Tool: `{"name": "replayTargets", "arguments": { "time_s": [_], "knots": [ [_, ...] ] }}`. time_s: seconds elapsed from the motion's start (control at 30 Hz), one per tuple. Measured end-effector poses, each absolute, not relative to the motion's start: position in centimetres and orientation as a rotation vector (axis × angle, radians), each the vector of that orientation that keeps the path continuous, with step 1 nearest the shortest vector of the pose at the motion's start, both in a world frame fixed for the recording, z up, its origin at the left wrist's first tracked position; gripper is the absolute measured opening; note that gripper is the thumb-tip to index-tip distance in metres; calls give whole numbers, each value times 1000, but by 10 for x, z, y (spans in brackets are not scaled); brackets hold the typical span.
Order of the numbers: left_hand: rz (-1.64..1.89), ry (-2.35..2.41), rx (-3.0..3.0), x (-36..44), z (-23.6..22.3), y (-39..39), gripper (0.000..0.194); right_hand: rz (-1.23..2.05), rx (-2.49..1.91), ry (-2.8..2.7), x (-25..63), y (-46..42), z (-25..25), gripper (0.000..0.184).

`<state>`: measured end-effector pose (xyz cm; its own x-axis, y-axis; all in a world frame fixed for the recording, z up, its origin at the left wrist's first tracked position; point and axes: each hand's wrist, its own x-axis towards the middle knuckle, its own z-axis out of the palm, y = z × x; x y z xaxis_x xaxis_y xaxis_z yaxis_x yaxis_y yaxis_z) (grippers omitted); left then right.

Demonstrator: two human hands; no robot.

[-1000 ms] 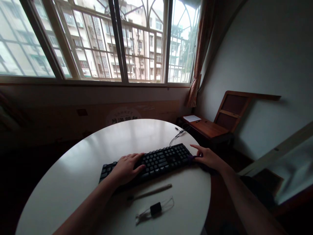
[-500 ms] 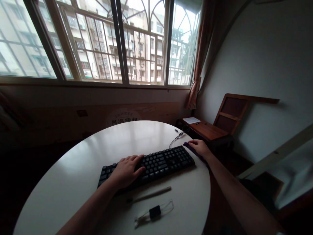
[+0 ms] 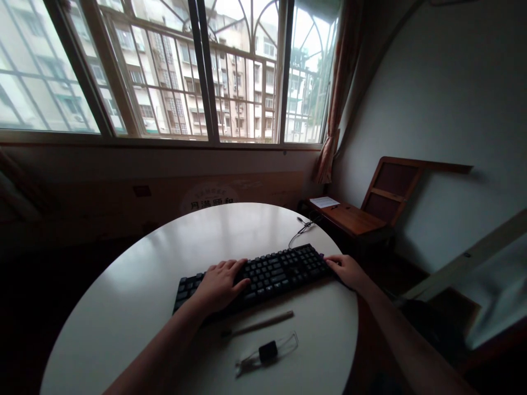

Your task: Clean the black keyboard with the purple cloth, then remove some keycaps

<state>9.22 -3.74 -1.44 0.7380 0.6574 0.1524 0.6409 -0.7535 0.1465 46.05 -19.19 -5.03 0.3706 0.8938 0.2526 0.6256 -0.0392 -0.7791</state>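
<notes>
A black keyboard [image 3: 272,271] lies across the near half of a round white table [image 3: 135,274]. My left hand [image 3: 220,285] rests flat on the keyboard's left part, fingers stretched out and holding nothing. My right hand [image 3: 348,270] sits at the keyboard's right end, fingers curled down over a small purple object [image 3: 321,254] that is mostly hidden under them. The keyboard's cable [image 3: 302,228] trails off toward the far right edge of the table.
In front of the keyboard lie a thin wooden stick with a dark tip [image 3: 259,324] and a wire tool with a black block [image 3: 268,350]. A wooden seat [image 3: 349,215] with a paper sheet [image 3: 324,202] stands right of the table. A barred window [image 3: 206,71] is behind.
My right hand swept with the purple object from the keyboard's right edge up to its far right corner and back down to the right end. My left hand stayed on the keys.
</notes>
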Motion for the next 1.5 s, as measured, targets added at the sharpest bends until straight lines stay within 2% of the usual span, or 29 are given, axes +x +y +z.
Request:
{"name": "replayTargets", "arguments": {
  "time_s": [0.23, 1.5],
  "knots": [
    [289, 1057, 2860, 92, -15, -36, 61, 98, -1868, -1259, 444, -199, -67, 30],
    [150, 1110, 2800, 94, -2, -37, 61, -43, -1956, -1393, 441, -205, -65, 35]
  ]
}}
